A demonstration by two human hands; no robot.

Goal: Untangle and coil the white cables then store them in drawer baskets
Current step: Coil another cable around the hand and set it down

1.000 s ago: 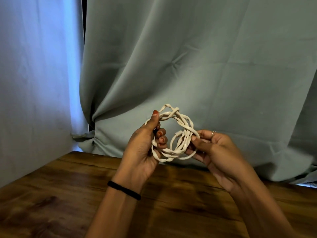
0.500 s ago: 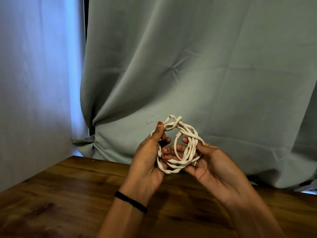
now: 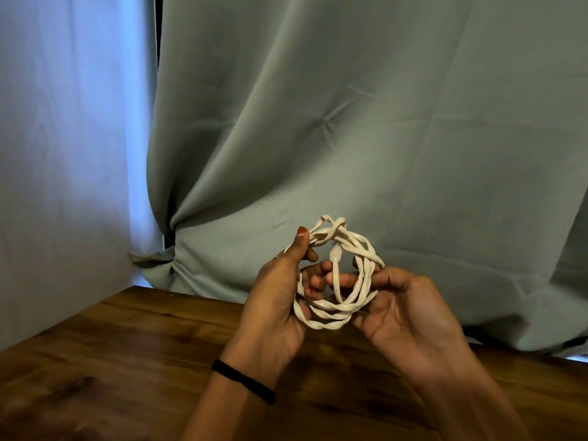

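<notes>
Presently the white cable coil (image 3: 337, 275) is gripped by both hands, left hand (image 3: 280, 300) and right hand (image 3: 404, 310), above the worktop (image 3: 127, 361), apparently so loops stay gathered.

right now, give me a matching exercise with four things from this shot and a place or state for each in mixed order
Things:
1. white cable
2. black band
3. wooden table
4. grey-green curtain

Place or state:
A. hangs behind the table
B. round the left wrist
C. looped in a coil, held by both hands
D. lies below the hands

Pairs: 1-C, 2-B, 3-D, 4-A

The left hand and the right hand both grip the coil.
</notes>
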